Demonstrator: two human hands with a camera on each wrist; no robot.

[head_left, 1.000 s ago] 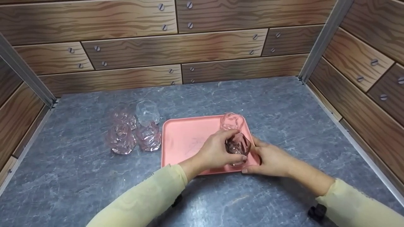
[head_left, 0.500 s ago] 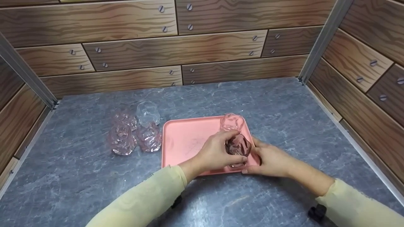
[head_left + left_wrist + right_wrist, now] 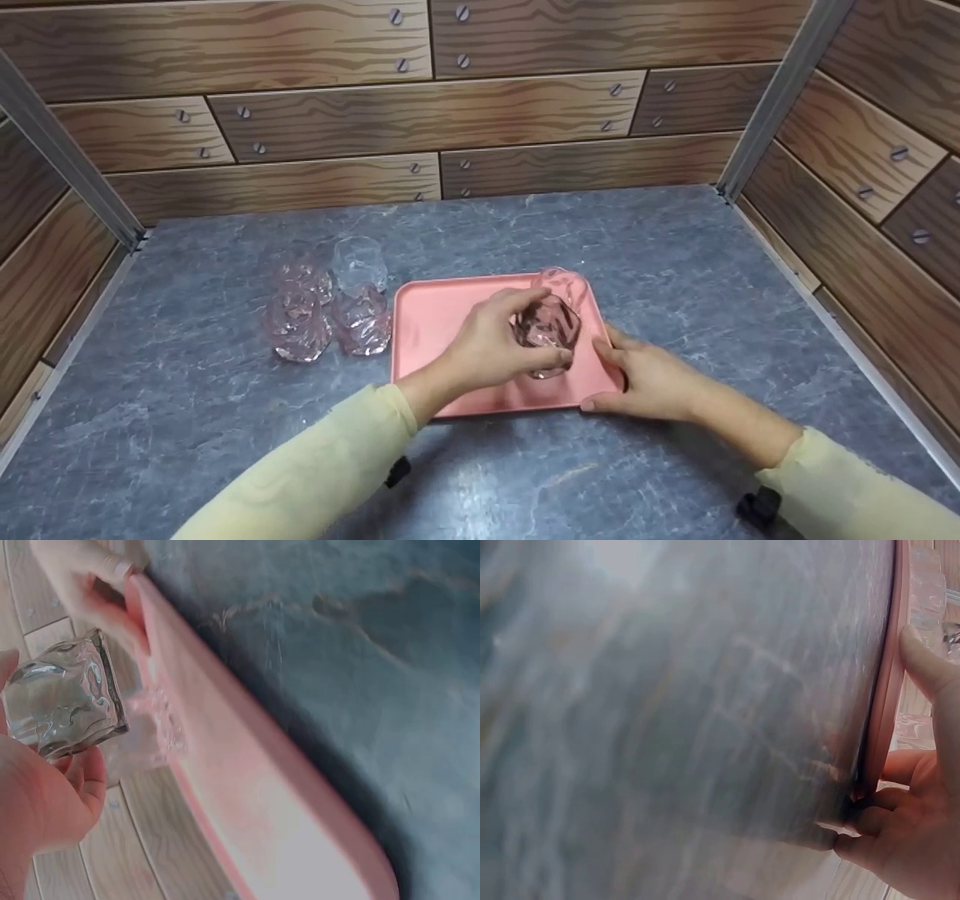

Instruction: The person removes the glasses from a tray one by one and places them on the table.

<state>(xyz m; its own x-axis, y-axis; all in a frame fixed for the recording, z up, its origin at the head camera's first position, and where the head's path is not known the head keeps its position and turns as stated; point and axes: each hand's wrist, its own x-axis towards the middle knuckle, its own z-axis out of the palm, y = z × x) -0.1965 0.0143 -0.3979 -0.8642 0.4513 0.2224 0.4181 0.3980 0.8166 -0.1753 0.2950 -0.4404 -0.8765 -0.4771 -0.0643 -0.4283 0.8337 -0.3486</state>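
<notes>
My left hand [image 3: 489,341] holds a dark-tinted faceted drinking glass [image 3: 551,324] from its left side, thumb on the near side and fingers on the far side. In the left wrist view this glass [image 3: 64,701] is off the pink tray [image 3: 285,840], with a gap between them. My right hand [image 3: 664,382] grips the tray [image 3: 439,311] at its near right corner, thumb on the front edge and fingers along the right side. At the tray's back right corner stands a pale pink glass [image 3: 568,283], partly hidden behind the dark one.
Left of the tray stand several clear glasses on the grey marbled table [image 3: 195,420]: pinkish ones [image 3: 300,330] and a colourless one [image 3: 360,262]. The nearest pinkish glass [image 3: 364,322] is close to the tray's left edge. Wood-patterned walls [image 3: 322,127] enclose the back and sides.
My left hand has lifted the dark glass and shifted it left and back over the tray. The right hand keeps its grip on the corner. The head view has shifted slightly.
</notes>
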